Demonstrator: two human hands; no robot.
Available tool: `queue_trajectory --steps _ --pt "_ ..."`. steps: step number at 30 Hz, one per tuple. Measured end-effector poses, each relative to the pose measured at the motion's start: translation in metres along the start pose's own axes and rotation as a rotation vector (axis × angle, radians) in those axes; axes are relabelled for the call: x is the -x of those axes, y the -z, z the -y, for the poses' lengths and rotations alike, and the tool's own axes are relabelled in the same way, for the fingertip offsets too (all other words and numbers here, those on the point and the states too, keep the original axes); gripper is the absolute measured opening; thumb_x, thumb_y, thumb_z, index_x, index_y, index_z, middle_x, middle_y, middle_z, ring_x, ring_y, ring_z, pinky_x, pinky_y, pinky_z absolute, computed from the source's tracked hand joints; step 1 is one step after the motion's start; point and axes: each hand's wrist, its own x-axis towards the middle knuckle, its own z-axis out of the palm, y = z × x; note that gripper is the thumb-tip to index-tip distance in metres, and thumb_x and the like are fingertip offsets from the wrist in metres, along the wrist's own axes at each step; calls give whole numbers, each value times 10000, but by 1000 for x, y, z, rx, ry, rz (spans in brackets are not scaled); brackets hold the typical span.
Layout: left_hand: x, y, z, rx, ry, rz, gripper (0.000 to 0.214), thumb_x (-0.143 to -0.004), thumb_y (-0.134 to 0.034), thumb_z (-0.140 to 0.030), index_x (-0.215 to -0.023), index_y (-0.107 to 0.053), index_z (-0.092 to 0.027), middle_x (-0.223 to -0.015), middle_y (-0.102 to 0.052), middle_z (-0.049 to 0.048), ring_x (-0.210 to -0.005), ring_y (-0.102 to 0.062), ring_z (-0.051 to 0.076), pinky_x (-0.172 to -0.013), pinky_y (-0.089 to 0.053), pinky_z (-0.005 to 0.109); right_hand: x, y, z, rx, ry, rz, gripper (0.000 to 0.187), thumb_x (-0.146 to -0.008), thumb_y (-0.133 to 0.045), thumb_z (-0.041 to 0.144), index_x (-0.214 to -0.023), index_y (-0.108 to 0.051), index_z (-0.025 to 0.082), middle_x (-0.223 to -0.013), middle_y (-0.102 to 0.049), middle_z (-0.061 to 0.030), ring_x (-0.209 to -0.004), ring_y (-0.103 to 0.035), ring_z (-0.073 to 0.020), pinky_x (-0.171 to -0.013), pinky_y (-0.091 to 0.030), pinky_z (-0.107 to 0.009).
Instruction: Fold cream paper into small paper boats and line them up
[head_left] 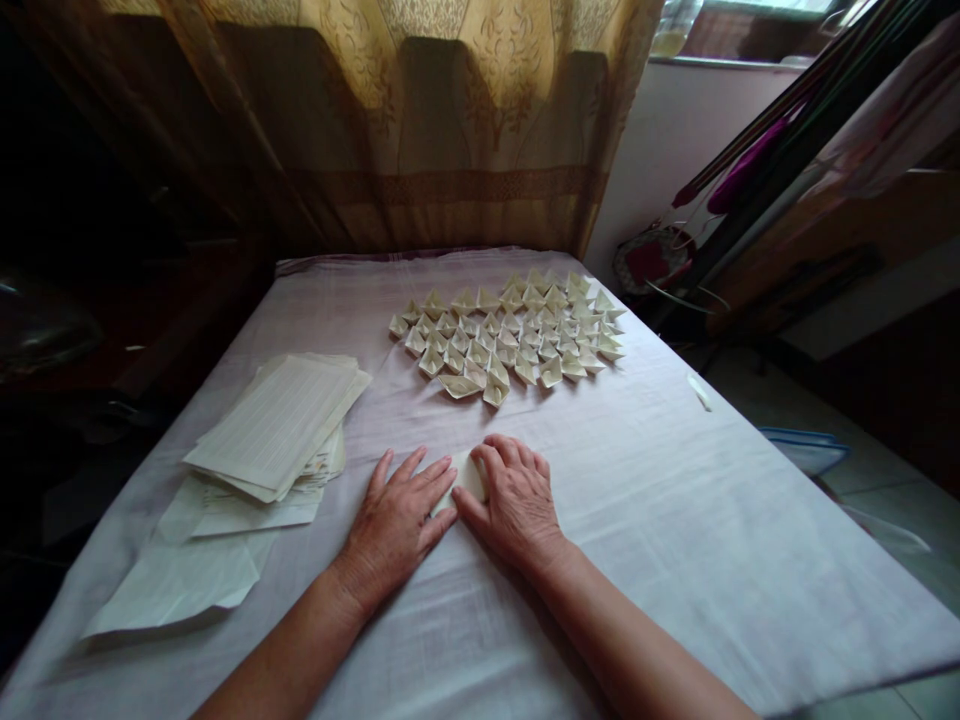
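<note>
A small pale piece of folded paper (468,476) lies on the cloth between my two hands, mostly covered by them. My left hand (397,515) rests flat with its fingers spread, the fingertips on the paper's left side. My right hand (517,495) is bent over the right side of the paper, its fingers curled and its thumb pressing on it. Beyond my hands, many small folded paper boats (506,335) stand close together in rows. To the left lies a stack of lined paper sheets (281,420), with a loose sheet (187,580) sticking out toward me.
A pale cloth (675,540) covers the table. A small white scrap (700,392) lies near the right edge. A patterned curtain (450,130) hangs behind the table. At the right are hanging cloths, poles and a blue-edged object (806,450) below table height.
</note>
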Motion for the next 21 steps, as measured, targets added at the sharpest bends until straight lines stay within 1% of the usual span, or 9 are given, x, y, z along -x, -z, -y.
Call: queue_trajectory --steps 2,5,8,12,15,18,20,21 --pt "0 -1 1 3 0 -2 422 -920 -592 -362 -1334 -583 -280 -1373 -606 65 -1375 -436 300 -1167 -188 598 5 1 -4 16 -15 6 358 -823 -670 415 -1115 -627 212 -1279 -588 -120 -1199 -486 -298 -981 -330 -434" --pt "0 -1 3 6 -2 3 423 -917 -594 -353 -1335 -582 -293 -1388 -593 59 -1380 -429 297 -1171 -178 597 9 3 -15 31 -73 11 306 -838 -656 374 -1105 -630 228 -1309 -578 -117 -1244 -475 -301 -999 -337 -455" --pt "-1 -2 4 20 -9 -4 420 -914 -596 -359 -1330 -587 -300 -1385 -596 56 -1378 -431 300 -1172 -172 599 11 5 -25 34 -113 -12 268 -855 -637 353 -1096 -631 235 -1335 -568 -120 -1286 -448 -309 -1021 -330 -475" --pt "-1 -2 5 26 -19 -15 416 -916 -591 -367 -1327 -590 -304 -1376 -603 57 -1371 -441 303 -1169 -173 602 13 4 -33 41 -122 -17 266 -868 -619 329 -1111 -632 224 -1358 -564 -127 -1307 -439 -322 -1039 -323 -491" --pt "0 -2 6 15 -13 -9 420 -915 -594 -367 -1330 -587 -304 -1380 -600 57 -1370 -441 305 -1166 -179 602 15 2 -39 42 -107 -19 265 -906 -538 243 -1152 -629 206 -1367 -574 -120 -1304 -463 -301 -1037 -341 -471" --pt "0 -3 6 3 -6 2 420 -915 -595 -370 -1330 -586 -306 -1383 -598 53 -1372 -435 306 -1161 -187 600 18 3 -39 30 -19 -24 375 -938 -443 189 -1289 -572 170 -1415 -547 -121 -1345 -442 -272 -1072 -323 -454" --pt "0 -3 6 -6 -7 5 419 -918 -590 -381 -1331 -585 -306 -1382 -600 51 -1377 -427 305 -1162 -186 593 19 5 -32 17 109 14 451 -961 -424 226 -1401 -486 151 -1486 -471 -121 -1411 -362 -259 -1138 -246 -462" --pt "0 -4 6 -10 -9 4 426 -920 -587 -387 -1337 -579 -303 -1382 -599 53 -1378 -425 303 -1165 -185 586 19 6 -27 6 182 55 487 -969 -433 269 -1441 -444 148 -1519 -424 -119 -1438 -319 -254 -1169 -196 -465"
